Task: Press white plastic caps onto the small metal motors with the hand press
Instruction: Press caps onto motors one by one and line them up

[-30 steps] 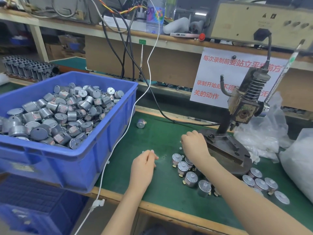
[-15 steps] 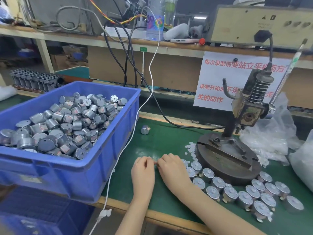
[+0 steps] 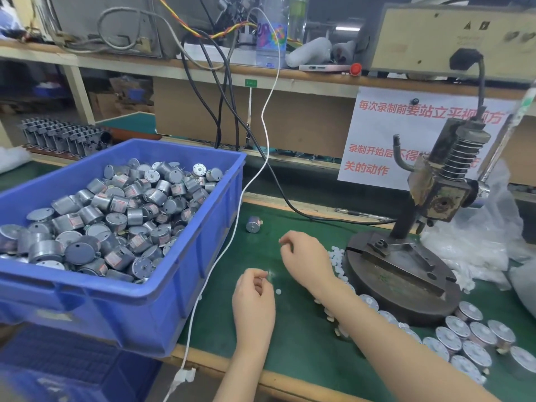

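Caps: small white round plastic caps lie heaped on the green tabletop, just beside the round base of the dark metal hand press; one single cap lies between the hands.
Left grip: left hand, fingers curled, pinches a tiny white piece, blurred.
Right grip: right hand, thumb against forefinger; whether it holds anything, I cannot tell.
Motors: short silver metal motors stand upright near the press base, shafts capped white and pointing up; one lone motor lies on its side.

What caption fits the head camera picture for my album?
A person's left hand and right hand hover by white caps between the blue bin of metal motors and the hand press.
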Demonstrator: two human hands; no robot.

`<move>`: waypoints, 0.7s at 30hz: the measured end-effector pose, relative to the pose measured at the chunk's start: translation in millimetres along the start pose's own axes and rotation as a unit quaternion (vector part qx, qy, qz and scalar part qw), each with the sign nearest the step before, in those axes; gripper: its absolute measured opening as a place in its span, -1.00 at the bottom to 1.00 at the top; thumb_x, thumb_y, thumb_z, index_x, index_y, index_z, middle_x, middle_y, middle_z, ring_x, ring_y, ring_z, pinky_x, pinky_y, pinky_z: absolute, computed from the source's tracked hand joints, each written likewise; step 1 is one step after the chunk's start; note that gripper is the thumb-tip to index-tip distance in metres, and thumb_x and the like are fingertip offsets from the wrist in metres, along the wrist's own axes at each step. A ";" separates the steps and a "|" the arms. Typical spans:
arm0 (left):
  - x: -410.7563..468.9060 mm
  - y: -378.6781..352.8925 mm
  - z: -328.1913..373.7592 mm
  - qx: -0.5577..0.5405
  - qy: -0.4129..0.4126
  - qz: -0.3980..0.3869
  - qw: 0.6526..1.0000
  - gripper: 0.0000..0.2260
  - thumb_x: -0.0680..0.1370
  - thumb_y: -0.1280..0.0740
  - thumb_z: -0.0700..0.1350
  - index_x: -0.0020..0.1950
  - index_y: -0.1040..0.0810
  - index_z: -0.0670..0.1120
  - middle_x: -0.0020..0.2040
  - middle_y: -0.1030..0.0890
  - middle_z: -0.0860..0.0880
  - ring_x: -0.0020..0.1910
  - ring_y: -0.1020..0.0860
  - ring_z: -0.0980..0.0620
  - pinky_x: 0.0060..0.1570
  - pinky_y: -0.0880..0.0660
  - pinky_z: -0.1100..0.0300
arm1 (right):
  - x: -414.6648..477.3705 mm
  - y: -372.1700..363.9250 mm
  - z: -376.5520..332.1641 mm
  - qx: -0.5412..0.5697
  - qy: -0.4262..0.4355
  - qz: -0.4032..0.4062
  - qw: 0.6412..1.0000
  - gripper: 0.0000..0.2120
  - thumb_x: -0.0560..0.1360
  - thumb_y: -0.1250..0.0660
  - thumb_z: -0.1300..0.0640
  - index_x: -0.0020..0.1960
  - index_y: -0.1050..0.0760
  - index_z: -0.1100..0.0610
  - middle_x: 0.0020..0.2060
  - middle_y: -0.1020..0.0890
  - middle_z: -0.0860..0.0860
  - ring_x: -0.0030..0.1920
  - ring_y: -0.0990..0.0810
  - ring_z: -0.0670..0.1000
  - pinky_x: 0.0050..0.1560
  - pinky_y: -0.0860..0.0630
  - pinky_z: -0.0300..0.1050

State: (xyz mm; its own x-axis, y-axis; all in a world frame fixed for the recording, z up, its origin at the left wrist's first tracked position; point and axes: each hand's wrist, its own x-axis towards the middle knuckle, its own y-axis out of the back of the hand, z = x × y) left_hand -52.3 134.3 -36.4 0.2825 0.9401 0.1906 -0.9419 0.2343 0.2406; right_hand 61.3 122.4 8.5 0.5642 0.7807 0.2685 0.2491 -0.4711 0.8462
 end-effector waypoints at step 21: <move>1.9 -11.1 -12.7 0.143 -0.095 -0.067 0.983 -0.94 0.51 -0.31 -0.18 -0.16 -0.51 -0.12 -0.24 -0.25 0.20 -0.11 -0.32 0.09 -0.02 -0.29 0.32 | 86.1 -47.0 -23.1 -0.056 0.033 -0.170 0.983 -0.60 0.59 -0.04 0.18 0.42 -0.25 0.16 0.39 -0.25 0.08 0.33 -0.31 0.14 0.29 -0.32 0.04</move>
State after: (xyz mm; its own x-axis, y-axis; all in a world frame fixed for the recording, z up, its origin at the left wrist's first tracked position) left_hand -43.5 136.7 -50.8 0.4553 0.8359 0.3064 -0.8121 0.2489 0.5277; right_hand 80.0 221.2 2.5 0.4105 0.9118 -0.0128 0.3237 -0.1326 0.9368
